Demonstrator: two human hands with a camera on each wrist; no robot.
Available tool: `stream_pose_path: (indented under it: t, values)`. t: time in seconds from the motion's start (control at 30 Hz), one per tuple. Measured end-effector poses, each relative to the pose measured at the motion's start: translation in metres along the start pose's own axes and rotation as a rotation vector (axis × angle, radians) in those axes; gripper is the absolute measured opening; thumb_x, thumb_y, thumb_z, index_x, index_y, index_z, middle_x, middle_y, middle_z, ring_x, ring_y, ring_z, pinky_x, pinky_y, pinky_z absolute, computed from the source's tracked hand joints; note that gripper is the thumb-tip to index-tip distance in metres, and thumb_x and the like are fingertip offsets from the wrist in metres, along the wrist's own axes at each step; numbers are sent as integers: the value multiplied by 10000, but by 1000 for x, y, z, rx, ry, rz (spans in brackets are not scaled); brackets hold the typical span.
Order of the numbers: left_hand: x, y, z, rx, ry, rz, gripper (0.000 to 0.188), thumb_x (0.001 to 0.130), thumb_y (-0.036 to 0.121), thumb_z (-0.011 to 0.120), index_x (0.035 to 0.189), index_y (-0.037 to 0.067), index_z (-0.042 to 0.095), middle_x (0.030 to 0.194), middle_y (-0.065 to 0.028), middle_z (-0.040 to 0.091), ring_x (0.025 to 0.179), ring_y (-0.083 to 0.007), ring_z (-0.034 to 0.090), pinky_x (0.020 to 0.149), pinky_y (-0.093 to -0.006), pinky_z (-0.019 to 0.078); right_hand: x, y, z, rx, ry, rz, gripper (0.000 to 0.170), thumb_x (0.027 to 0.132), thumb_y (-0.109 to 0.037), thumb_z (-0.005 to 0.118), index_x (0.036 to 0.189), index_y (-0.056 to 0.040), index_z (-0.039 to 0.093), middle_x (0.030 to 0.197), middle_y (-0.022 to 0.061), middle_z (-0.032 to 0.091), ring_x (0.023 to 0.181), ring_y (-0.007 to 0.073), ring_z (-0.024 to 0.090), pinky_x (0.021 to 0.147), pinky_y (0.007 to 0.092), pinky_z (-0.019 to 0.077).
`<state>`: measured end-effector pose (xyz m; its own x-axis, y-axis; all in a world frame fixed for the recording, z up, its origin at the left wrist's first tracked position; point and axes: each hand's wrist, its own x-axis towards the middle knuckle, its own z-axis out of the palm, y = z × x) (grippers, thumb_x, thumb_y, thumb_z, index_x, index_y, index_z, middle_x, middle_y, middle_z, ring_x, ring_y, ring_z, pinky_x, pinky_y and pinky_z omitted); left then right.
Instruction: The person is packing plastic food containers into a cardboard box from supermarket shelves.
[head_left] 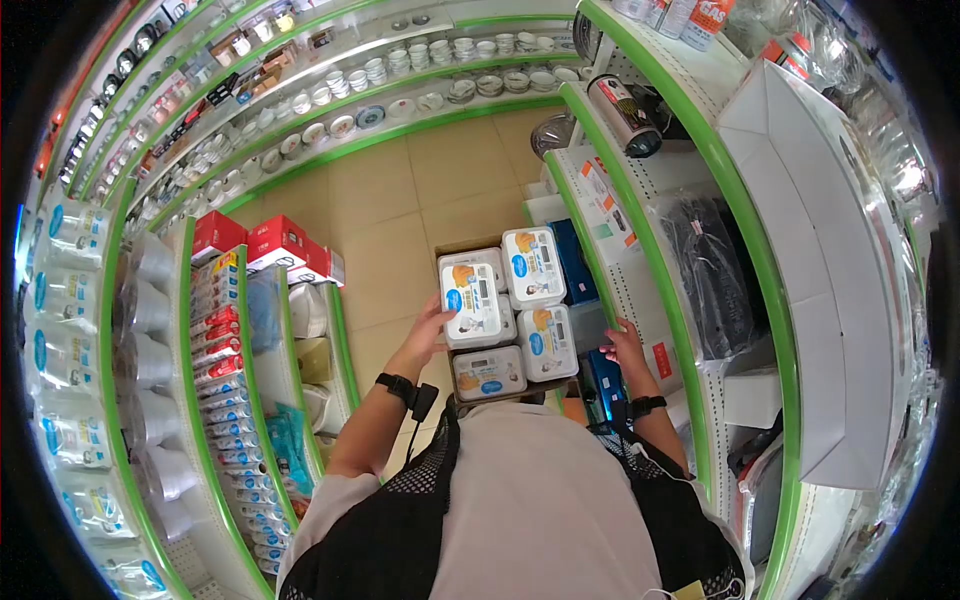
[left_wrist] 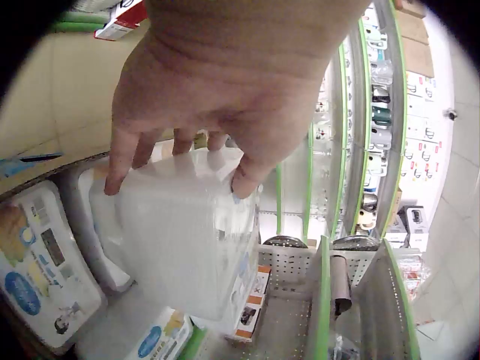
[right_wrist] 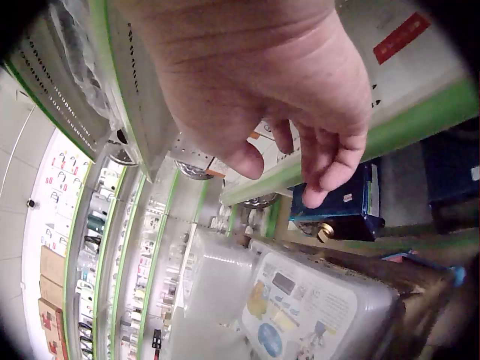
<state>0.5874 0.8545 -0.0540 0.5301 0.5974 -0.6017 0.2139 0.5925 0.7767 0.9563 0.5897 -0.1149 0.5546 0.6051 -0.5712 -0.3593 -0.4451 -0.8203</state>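
My left hand [head_left: 428, 328] grips a lidded translucent plastic food container [head_left: 471, 300] with a printed white label, which sits above others in an open cardboard box [right_wrist: 341, 262]. In the left wrist view, the fingers lie along one side of the container [left_wrist: 176, 232] and the thumb presses the other. Similar containers stand around it, one at the upper right [head_left: 533, 266], one below that [head_left: 549, 343], and another nearest the body [head_left: 490, 373]. My right hand [head_left: 629, 352] hangs loosely curled beside the shelf edge, holding nothing, with a blue box [right_wrist: 341, 206] just beyond its fingertips.
Green-edged shelves [head_left: 650, 205] rise close on the right, with a packaged cylinder [head_left: 622, 108] near the top. A left-hand shelf unit carries red boxes [head_left: 278, 243] and wrapped goods. Tiled floor [head_left: 375, 190] runs toward shelves of bowls at the back.
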Motion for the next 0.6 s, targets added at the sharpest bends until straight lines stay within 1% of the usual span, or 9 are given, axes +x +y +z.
stream_pose_path:
  t: [0.13, 0.2, 0.23, 0.3, 0.33, 0.4, 0.5, 0.53, 0.6]
  values:
    - [11, -10, -7, 7, 27, -55, 733, 954, 238, 640, 1596, 327, 298, 1504, -19, 499, 1366, -260, 482, 986, -655, 420, -6, 14, 0, 55, 24, 4, 604, 931, -220, 655, 1476, -142, 406, 1217, 107, 633, 780, 207, 677, 671, 315, 527]
    - [13, -14, -8, -22, -3, -31, 682, 959, 183, 625, 1578, 306, 366, 1453, -12, 553, 1317, -226, 538, 990, -572, 481, -1, 18, -2, 54, -30, -27, 596, 933, -216, 645, 1474, -134, 409, 1222, 106, 640, 787, 203, 681, 677, 314, 528]
    - [16, -17, -9, -21, -7, -33, 682, 959, 183, 625, 1578, 306, 366, 1453, -12, 553, 1317, -226, 538, 990, -572, 481, -3, 14, 0, 55, -26, -26, 596, 933, -216, 645, 1474, -134, 409, 1222, 106, 640, 787, 203, 681, 677, 314, 528]
    - [21, -24, -14, -99, -103, -1, 658, 970, 114, 596, 1573, 280, 391, 1411, -15, 593, 1250, -198, 598, 972, -463, 533, -12, -2, 7, 29, -53, -30, 551, 942, -236, 644, 1443, -115, 449, 1212, 108, 635, 794, 193, 680, 699, 330, 520]
    - [19, -21, -14, -97, -108, -2, 658, 970, 114, 596, 1573, 280, 391, 1411, -15, 593, 1250, -198, 598, 972, -463, 533, -8, -2, 7, 31, -48, -31, 551, 942, -236, 644, 1443, -115, 449, 1212, 108, 635, 794, 193, 680, 699, 330, 520]
    - [16, -13, -16, 24, -86, -29, 628, 985, 118, 566, 1579, 208, 383, 1376, -19, 620, 1180, -179, 642, 934, -368, 553, -1, 0, 10, -18, -70, -25, 507, 940, -219, 627, 1418, -129, 483, 1182, 99, 667, 813, 192, 682, 697, 310, 529]
    - [33, -11, -28, 64, -191, 41, 596, 1002, 107, 557, 1572, 112, 384, 1336, -42, 643, 1151, -175, 654, 930, -324, 547, -4, -4, 13, -41, -102, -36, 468, 940, -220, 617, 1385, -120, 513, 1169, 93, 677, 830, 191, 678, 705, 308, 527]
    - [37, -8, -30, 63, -191, 42, 596, 1002, 107, 557, 1572, 112, 384, 1336, -42, 643, 1151, -175, 654, 930, -324, 547, -5, -6, 14, -41, -102, -37, 468, 940, -220, 617, 1385, -120, 513, 1169, 93, 677, 830, 191, 678, 705, 308, 527]
    - [45, -2, -34, 144, -264, 73, 532, 1004, 97, 578, 1520, 48, 458, 1293, -54, 663, 1119, -161, 660, 929, -312, 543, -8, -8, 17, -93, -129, -10, 469, 937, -219, 612, 1383, -120, 508, 1164, 84, 676, 835, 189, 676, 709, 307, 525]
